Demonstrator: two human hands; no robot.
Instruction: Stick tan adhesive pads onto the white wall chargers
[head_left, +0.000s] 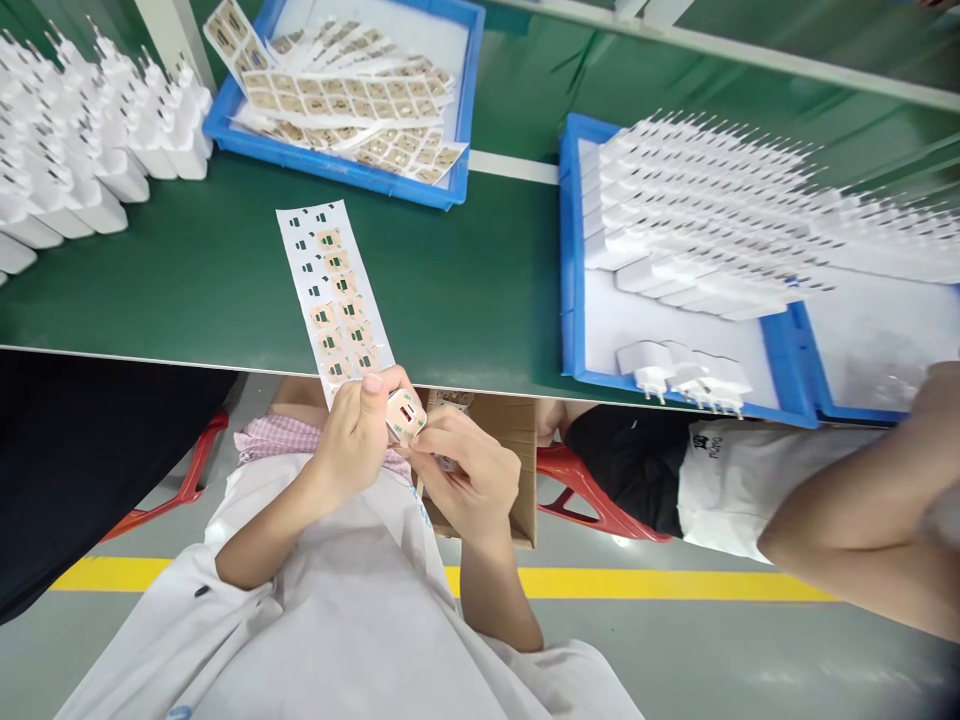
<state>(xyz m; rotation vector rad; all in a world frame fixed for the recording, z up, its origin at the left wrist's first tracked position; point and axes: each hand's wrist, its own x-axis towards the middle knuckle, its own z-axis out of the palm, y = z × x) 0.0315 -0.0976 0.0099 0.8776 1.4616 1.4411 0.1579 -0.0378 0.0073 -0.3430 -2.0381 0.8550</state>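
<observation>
Green worktop (480, 290), head view; sticker sheet (330, 290) lying on it, end past the front edge. Left hand (356, 430) clamped on white charger (400, 424) just off that edge, right hand (472, 465) pinching at its face, hands close together. Blue tray (337, 174) of loose sheets (349, 95) farther back; upright chargers (94, 165) at left.
</observation>
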